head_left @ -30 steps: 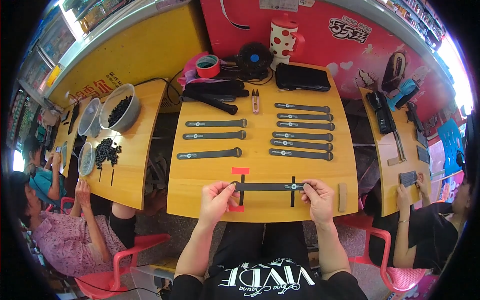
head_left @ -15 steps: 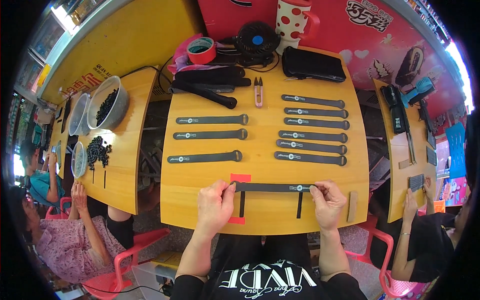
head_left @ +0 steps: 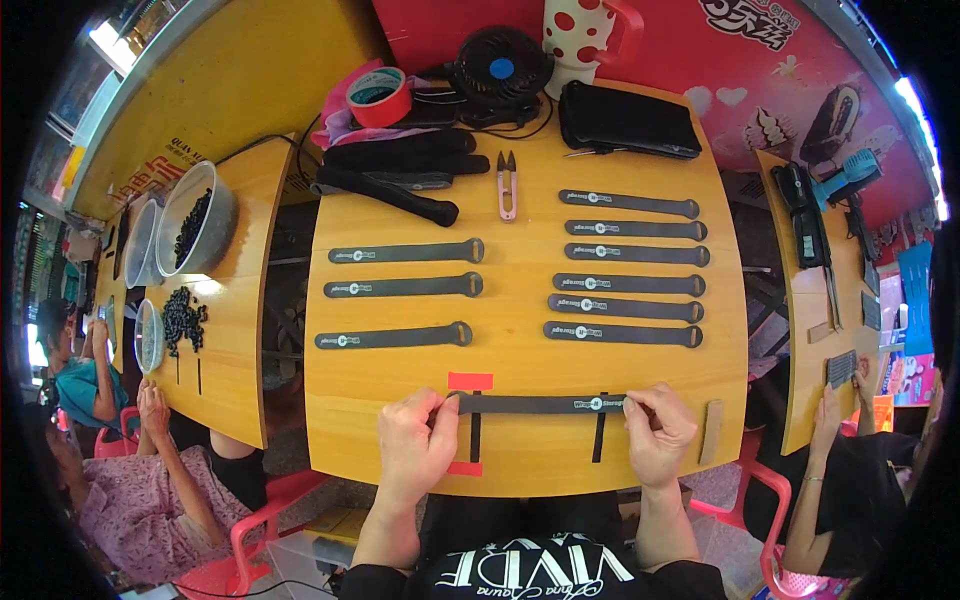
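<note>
Fingers (head_left: 442,428) of your left hand (head_left: 412,450) and right hand (head_left: 662,430) pinch opposite ends of one long, flat, dark-grey strap with white print (head_left: 525,404), held straight over two narrow black strips (head_left: 598,440) near your edge of the yellow wooden table (head_left: 540,472).

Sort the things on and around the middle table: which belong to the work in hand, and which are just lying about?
Work in hand, it seems:
held strap, pinched at its ends by left hand and right hand
laid-out straps
black marks
red strips

Probably just lying about:
fan
cup
pouch
tape roll
snips, though perhaps a tool
</note>
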`<state>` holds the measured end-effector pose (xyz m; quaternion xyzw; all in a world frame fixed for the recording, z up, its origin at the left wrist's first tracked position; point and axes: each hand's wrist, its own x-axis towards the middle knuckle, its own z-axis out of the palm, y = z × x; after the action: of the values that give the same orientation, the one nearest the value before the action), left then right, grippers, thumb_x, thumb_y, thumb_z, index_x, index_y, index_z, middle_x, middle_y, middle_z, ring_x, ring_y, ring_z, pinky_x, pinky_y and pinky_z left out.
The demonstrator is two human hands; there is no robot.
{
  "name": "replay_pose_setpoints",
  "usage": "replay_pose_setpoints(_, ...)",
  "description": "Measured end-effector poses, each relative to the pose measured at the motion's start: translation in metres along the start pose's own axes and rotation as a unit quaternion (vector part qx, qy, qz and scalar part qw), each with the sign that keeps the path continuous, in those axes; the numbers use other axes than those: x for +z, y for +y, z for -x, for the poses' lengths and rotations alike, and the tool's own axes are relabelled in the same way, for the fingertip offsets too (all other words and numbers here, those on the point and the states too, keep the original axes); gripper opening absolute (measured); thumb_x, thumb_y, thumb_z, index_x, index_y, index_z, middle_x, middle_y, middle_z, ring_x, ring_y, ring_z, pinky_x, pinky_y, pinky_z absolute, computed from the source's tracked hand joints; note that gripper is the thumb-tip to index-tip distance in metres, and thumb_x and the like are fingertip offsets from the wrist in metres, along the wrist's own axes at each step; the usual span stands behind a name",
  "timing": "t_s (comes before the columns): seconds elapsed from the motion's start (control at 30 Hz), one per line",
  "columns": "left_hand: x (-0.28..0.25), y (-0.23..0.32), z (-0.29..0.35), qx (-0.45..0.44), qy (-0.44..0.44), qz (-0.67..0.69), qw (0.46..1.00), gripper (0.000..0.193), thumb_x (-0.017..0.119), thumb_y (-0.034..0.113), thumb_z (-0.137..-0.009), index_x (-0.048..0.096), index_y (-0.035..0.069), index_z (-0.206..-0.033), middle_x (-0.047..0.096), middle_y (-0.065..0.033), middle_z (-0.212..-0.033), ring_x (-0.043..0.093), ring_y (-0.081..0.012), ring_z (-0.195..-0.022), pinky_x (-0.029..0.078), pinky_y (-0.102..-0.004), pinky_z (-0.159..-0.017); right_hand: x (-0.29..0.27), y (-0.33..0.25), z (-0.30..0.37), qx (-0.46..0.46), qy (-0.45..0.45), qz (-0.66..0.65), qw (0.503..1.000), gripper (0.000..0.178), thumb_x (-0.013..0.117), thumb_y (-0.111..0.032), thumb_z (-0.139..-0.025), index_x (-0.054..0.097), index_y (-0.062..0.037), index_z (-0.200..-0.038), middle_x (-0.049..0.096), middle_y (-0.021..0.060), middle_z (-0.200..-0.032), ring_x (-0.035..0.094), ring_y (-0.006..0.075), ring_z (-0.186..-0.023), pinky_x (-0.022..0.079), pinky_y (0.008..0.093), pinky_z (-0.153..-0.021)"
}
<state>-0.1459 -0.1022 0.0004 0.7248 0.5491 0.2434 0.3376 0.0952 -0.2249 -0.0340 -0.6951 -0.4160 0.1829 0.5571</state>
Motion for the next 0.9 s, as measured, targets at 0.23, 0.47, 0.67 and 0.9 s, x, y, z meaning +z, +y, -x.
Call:
replay_pose_setpoints(0.23,0.0,-0.001,-0.001,0.013,-0.004,0.004,1.0,0.021,0.069,0.004,-0.083,0.058,-0.001,-0.066,0.056,-0.0173,-0.054,0.057,-0.033,-0.047,0.04,-0.0387,-0.046,0.004,-0.007,-0.007,-0.07,0.009,0.044,0.997,0.013,0.066,0.015,-0.076,0.069,0.005,-0.084,0.059,0.0064,-0.071,0.051,0.0103,-0.059,0.036,0.0234,-0.051)
replay_pose_setpoints(0.47,0.0,-0.005,-0.001,-0.023,-0.007,0.037,0.999,0.021,0.068,0.0,-0.083,0.056,-0.002,-0.066,0.051,-0.0132,-0.05,0.05,-0.0218,-0.042,0.034,-0.0328,-0.044,0.005,-0.01,-0.005,-0.029,0.003,0.056,0.998,0.014,0.067,0.014,-0.076,0.069,0.0038,-0.084,0.06,0.0054,-0.072,0.05,0.0086,-0.057,0.035,0.0221,-0.05)
replay_pose_setpoints(0.67,0.0,-0.006,-0.001,-0.033,-0.004,0.064,0.997,0.022,0.068,-0.001,-0.083,0.055,-0.004,-0.066,0.048,-0.01,-0.049,0.045,-0.015,-0.042,0.031,-0.0305,-0.044,0.006,-0.011,-0.007,-0.032,0.004,0.078,0.996,0.013,0.067,0.014,-0.076,0.069,0.0034,-0.083,0.059,0.0057,-0.072,0.048,0.008,-0.055,0.034,0.0221,-0.048)
replay_pose_setpoints(0.9,0.0,-0.007,-0.003,-0.033,-0.002,0.055,0.998,0.021,0.068,0.0,-0.083,0.056,-0.004,-0.066,0.048,-0.0101,-0.049,0.045,-0.015,-0.042,0.031,-0.0308,-0.043,0.006,-0.013,-0.007,-0.018,-0.014,0.086,0.996,0.013,0.066,0.015,-0.078,0.068,0.0036,-0.085,0.058,0.008,-0.073,0.054,0.0128,-0.056,0.04,0.0246,-0.049)
